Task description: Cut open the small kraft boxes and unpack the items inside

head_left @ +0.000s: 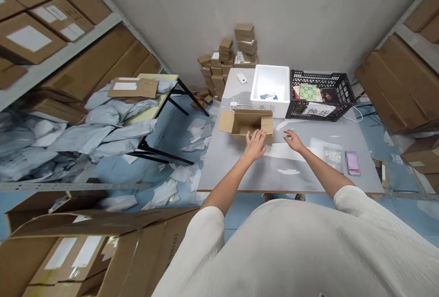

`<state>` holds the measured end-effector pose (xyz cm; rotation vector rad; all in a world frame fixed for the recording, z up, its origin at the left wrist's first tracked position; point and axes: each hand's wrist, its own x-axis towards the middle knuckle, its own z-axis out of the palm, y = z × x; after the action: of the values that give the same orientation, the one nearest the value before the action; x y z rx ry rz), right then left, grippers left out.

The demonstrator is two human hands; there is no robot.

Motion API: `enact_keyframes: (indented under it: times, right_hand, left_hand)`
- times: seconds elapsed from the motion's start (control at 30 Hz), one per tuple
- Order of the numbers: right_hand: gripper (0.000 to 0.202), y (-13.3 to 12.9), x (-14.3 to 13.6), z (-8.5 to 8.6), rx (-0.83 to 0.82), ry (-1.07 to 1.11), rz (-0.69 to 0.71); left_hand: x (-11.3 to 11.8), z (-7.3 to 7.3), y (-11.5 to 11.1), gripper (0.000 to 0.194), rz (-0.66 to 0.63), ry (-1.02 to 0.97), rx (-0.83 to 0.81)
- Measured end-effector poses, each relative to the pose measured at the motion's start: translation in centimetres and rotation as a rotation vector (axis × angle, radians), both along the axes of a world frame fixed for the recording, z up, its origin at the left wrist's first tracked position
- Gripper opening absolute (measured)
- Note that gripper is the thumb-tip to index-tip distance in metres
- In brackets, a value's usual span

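An open cardboard box (pixel 240 125) stands on the grey table (pixel 219 169), its left flap spread outward. My left hand (pixel 254 145) rests at the near edge of this box with its fingers spread. To the right of the box, my right hand (pixel 293 140) is over the tabletop, fingers apart and nothing in them. A clear plastic pack (pixel 332 155) and a pink item (pixel 352 163) lie to the right of my right forearm.
Behind the box are a white foam bin (pixel 270 82) and a black crate (pixel 322 109) with packets inside. A white phone-like object (pixel 242 78) lies at the back left. Small boxes (pixel 245 48) are stacked by the wall; grey parcels (pixel 116 114) cover a side table.
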<state>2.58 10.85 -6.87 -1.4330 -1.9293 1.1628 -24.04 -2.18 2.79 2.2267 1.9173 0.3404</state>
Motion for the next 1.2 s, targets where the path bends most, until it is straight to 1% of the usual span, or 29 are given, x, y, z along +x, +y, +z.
enact_keyframes:
  times: [0.1, 0.17, 0.3, 0.37, 0.47, 0.63, 0.7, 0.8, 0.87, 0.97, 1.07, 1.2]
  right_hand:
    - [0.052, -0.6, 4.5, -0.2, -0.005, -0.039, -0.039]
    - [0.049, -1.3, 7.7, -0.4, -0.019, -0.059, -0.066]
    - [0.042, -2.9, 14.1, -0.8, -0.054, -0.081, -0.125]
    - [0.041, -3.6, 17.2, -1.1, -0.077, -0.104, -0.146]
    - [0.04, -4.1, 21.5, -1.6, -0.114, -0.17, -0.182]
    - [0.042, -4.7, 27.3, -3.2, -0.134, -0.317, -0.285]
    - [0.045, -5.0, 29.1, -3.9, -0.16, -0.375, -0.345]
    - [0.052, -5.2, 31.2, -5.0, -0.226, -0.416, -0.409]
    - [0.057, -5.2, 32.2, -5.6, -0.267, -0.399, -0.409]
    - [0.062, -5.1, 33.2, -6.3, -0.293, -0.319, -0.382]
    - [0.057, -4.9, 33.7, -6.5, -0.334, -0.272, -0.385]
    - [0.042, -4.5, 33.4, -6.2, -0.387, -0.287, -0.423]
  left_hand:
    - [3.2, 0.6, 0.9, 0.065, -0.081, -0.014, 0.059]
    - [5.7, 0.7, 1.5, 0.062, -0.135, -0.026, 0.071]
    - [11.1, 0.1, 2.7, 0.059, -0.211, -0.041, 0.023]
    - [14.0, -0.7, 3.1, 0.057, -0.232, -0.048, -0.019]
    - [18.1, -2.2, 3.6, 0.056, -0.245, -0.06, -0.096]
    - [24.3, -5.5, 3.9, 0.057, -0.207, -0.099, -0.322]
    - [26.5, -6.9, 4.0, 0.058, -0.199, -0.122, -0.413]
    - [29.7, -8.9, 4.2, 0.059, -0.2, -0.17, -0.498]
    - [31.7, -10.1, 4.2, 0.06, -0.203, -0.202, -0.531]
    - [34.2, -11.6, 4.3, 0.06, -0.193, -0.24, -0.582]
    - [36.1, -12.9, 4.3, 0.061, -0.145, -0.267, -0.652]
    - [37.3, -13.9, 3.8, 0.062, -0.119, -0.287, -0.708]
